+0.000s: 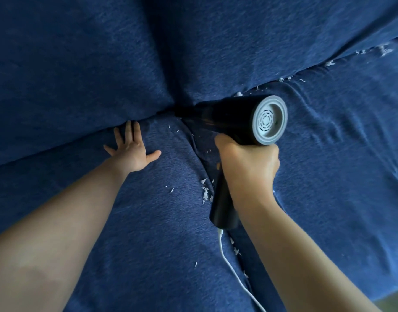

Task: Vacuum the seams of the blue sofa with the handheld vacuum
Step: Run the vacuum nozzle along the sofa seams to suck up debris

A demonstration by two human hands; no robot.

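Gripping handle of 1 black handheld vacuum w/ grey vented rear cap [240,119]: right hand [249,167], fingers wrapped round. Nozzle poked into junction where seams of blue fabric sofa [81,64] meet. Left hand [131,152] flat, fingers spread, pressing seat cushion beside seam. 1 white cord [229,264] trails from handle base. White lint scraps [204,192], too many to count, along seams.

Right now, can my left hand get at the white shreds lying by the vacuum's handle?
Probably yes: the left hand rests flat on the seat cushion, and only bare fabric lies between it and the white shreds.
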